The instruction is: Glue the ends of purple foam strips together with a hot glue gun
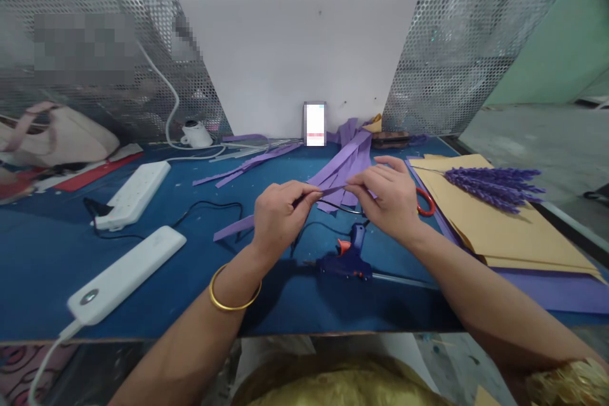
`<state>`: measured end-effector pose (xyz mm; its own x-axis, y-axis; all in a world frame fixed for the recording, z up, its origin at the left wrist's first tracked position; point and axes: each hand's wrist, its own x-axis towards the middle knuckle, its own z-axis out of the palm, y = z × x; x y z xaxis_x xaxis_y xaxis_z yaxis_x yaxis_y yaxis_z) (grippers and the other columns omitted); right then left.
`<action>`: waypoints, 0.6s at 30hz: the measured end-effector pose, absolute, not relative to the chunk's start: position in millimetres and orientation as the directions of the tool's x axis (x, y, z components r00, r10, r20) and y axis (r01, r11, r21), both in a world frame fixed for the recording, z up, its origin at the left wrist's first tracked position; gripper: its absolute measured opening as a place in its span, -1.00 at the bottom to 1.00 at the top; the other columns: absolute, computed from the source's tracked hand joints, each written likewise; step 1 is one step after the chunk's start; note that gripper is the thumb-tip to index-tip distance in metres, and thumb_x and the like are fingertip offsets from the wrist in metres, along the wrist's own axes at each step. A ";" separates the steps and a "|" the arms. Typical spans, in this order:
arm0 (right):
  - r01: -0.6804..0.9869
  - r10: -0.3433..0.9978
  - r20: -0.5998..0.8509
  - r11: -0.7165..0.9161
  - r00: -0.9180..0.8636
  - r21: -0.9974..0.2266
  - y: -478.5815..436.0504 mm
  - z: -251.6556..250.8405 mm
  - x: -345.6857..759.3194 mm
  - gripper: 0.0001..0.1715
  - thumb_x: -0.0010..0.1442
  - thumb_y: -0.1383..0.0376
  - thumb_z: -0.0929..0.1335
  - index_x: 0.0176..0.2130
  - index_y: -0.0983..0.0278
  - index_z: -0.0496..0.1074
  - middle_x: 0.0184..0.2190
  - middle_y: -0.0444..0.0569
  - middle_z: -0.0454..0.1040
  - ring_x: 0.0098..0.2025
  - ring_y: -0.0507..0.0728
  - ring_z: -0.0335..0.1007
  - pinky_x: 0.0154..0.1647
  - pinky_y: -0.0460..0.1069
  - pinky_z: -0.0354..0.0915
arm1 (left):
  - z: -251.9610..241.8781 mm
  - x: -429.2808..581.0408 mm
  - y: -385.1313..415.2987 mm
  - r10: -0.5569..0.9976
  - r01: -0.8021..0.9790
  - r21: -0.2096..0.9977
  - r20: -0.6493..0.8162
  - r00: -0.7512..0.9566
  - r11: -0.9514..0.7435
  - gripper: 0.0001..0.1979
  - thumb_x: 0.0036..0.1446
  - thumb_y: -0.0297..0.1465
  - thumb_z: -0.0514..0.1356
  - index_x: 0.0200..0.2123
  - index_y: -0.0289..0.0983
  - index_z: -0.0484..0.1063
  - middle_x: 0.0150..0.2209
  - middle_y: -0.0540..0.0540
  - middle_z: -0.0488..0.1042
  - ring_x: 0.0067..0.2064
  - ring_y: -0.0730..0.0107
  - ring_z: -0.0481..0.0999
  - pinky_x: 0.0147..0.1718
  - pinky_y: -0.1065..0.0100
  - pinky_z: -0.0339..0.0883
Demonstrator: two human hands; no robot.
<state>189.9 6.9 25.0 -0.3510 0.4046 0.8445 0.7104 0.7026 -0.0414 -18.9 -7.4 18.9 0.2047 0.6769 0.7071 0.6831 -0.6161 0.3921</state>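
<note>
Both hands are raised over the blue tabletop, pinching a narrow purple paper strip (pixel 334 189) stretched between them. My left hand (pixel 281 210) is closed on it with thumb and forefinger, and a purple strip end (pixel 234 227) sticks out on that hand's far side. Thumb and forefinger of my right hand (pixel 389 198) grip the other part, its remaining fingers loosely curled. Behind the hands lies a heap of purple strips (pixel 346 162). Below them rests a dark blue glue gun (pixel 345 261) with a clear glue stick in its rear. A thin dark wire or cord shows between the hands.
Two white power strips (pixel 126 276) (pixel 136 193) lie at left with cords. Tan paper sheets (pixel 514 228) bearing a lavender bunch (pixel 495 187) are at right, near red-handled scissors (pixel 427 202). A lit phone (pixel 314 124) leans on a white board (pixel 304 57).
</note>
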 end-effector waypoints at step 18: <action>0.735 0.404 0.855 0.677 -0.324 -0.041 12.9 30.8 200.3 -0.78 0.35 0.26 0.33 -0.37 0.20 0.43 -0.46 -0.15 0.57 -0.41 0.08 0.47 0.10 0.09 0.24 | 23.6 -21.5 -6.2 0.681 0.664 0.426 0.711 0.175 -0.614 -0.87 0.26 -0.35 0.23 -0.33 -0.21 0.55 -0.37 -0.01 0.59 -0.35 0.38 0.49 -0.29 0.33 0.24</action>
<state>200.3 12.9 30.8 -0.3244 0.4043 0.8552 0.7353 0.6765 -0.0409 -21.5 -6.2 23.6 0.1747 0.6814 0.7107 0.6641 -0.6144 0.4259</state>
